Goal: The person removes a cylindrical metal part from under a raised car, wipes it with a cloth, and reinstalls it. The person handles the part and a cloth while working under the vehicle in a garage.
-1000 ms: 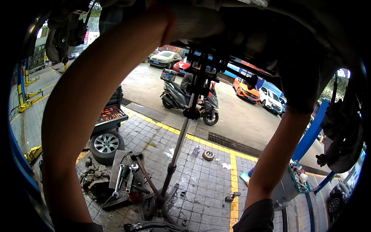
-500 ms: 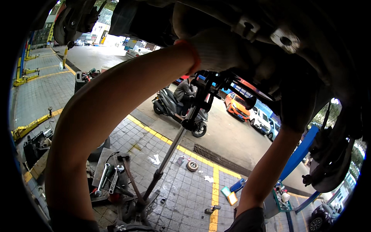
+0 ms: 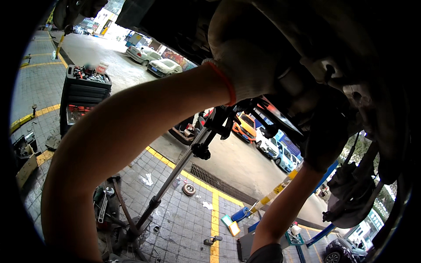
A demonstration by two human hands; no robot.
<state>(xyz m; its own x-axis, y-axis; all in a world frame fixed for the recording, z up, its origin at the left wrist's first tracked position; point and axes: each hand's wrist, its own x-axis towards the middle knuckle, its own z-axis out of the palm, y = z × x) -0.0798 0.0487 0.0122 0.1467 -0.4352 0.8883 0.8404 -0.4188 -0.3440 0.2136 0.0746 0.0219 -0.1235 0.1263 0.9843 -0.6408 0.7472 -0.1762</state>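
Both my arms reach up into the dark underside of a raised vehicle (image 3: 280, 26). My left hand (image 3: 247, 72) wears a pale knit glove with an orange-red cuff and lies against the shadowed parts; its fingers are hidden. Farther right, my right hand (image 3: 326, 138) is up among the dark parts, in deep shadow, so its fingers do not show. Below and between the hands stands a tall jack with a metal post (image 3: 173, 173). Its black clamp-like head (image 3: 221, 120) reaches up close under the vehicle, just below my left wrist.
A black tool cart (image 3: 87, 90) loaded with tools stands at left. Wrenches (image 3: 103, 208) lie near the jack's base. A small ring-shaped part (image 3: 189, 189), a blue cylinder (image 3: 240, 214) and a floor drain grate (image 3: 219, 182) are farther out. A brake disc assembly (image 3: 351, 204) hangs at right.
The whole view has swung, so the floor, jack and parked cars sit farther left and the tool cart shows more. Both hands stay up at the underside; the seated person is out of sight.
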